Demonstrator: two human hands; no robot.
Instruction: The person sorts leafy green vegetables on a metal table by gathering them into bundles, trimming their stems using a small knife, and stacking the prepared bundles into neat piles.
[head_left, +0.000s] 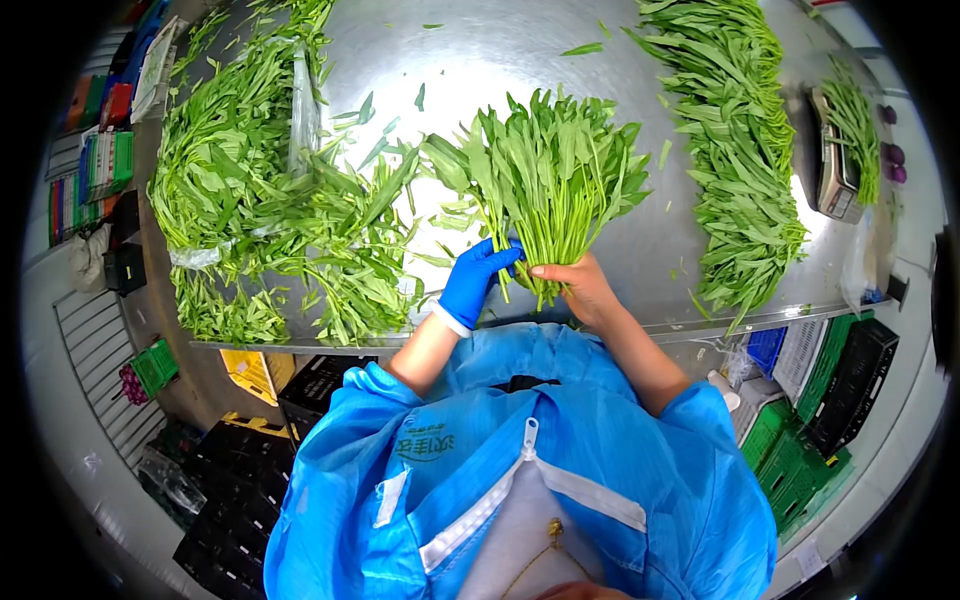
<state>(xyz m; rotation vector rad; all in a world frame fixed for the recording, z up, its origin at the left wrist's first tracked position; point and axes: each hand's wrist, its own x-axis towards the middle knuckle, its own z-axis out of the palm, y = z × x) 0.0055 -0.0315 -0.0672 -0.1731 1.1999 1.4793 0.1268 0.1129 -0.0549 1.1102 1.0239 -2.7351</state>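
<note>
Gripping the bunch [560,175] of leafy greens low on its stems, the right hand [585,287] is closing around it, with the thumb lying across the front. The left hand [468,285], in a blue glove, is half curled at the left side of the bunch, its thumb and fingers pinching a few stems [502,272] that are hanging just beside the others. Both hands are working close together over the near edge of the bench [590,75], and the leaves are fanning out away from the person.

A loose pile [225,150] of greens is covering the left part of the bench, clear plastic [303,115] showing among it. To the right of the bunch, a long row [735,170] of greens is running from the far side toward the near edge. Beyond that row, a scale [838,185] is carrying a smaller bundle [852,120].

The right hand's fingers are mostly hiding behind the stems, so how far they are wrapping around is hard to tell. The stems are also covering the left hand's fingertips in part. The picture's dark round border is cutting off the surroundings, and glare is washing out the bench behind the bunch.
</note>
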